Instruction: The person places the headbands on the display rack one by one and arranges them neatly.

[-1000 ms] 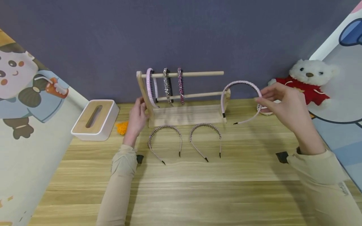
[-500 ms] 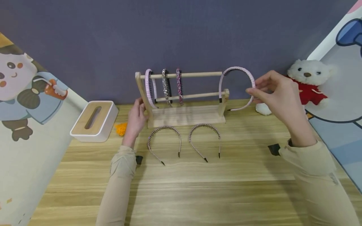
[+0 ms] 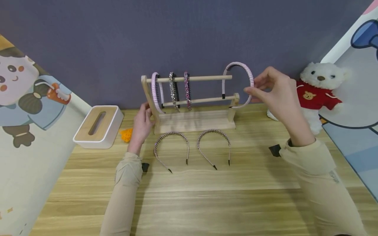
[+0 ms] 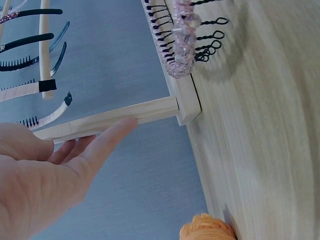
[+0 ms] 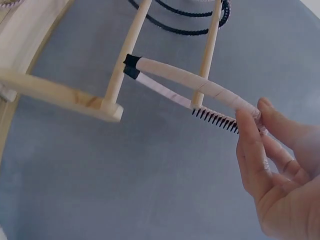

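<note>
My right hand (image 3: 274,93) pinches a pale pink wrapped headband (image 3: 249,77) between thumb and fingers. In the right wrist view, the free end of the upper rod (image 5: 205,70) lies between that headband's two arms. My left hand (image 3: 142,124) holds the left upright (image 4: 110,117) of the wooden headband rack (image 3: 195,121). On the upper rod hang another pink headband (image 3: 154,93), a silver sparkling headband (image 3: 173,88) and a magenta sparkling headband (image 3: 187,90). Two beaded headbands, the left one (image 3: 171,133) and the right one (image 3: 214,130), lie in front of the rack.
A white tissue box (image 3: 98,126) with a wooden lid stands at left. An orange yarn-like item (image 3: 126,134) lies between it and my left hand. At right sits a white teddy bear (image 3: 320,85) in a red sweater. A dark wall (image 3: 189,36) rises behind the rack.
My right hand has lifted the pink headband and moved it leftward, bringing its loop over the upper rod's right end. The left hand stays on the rack.
</note>
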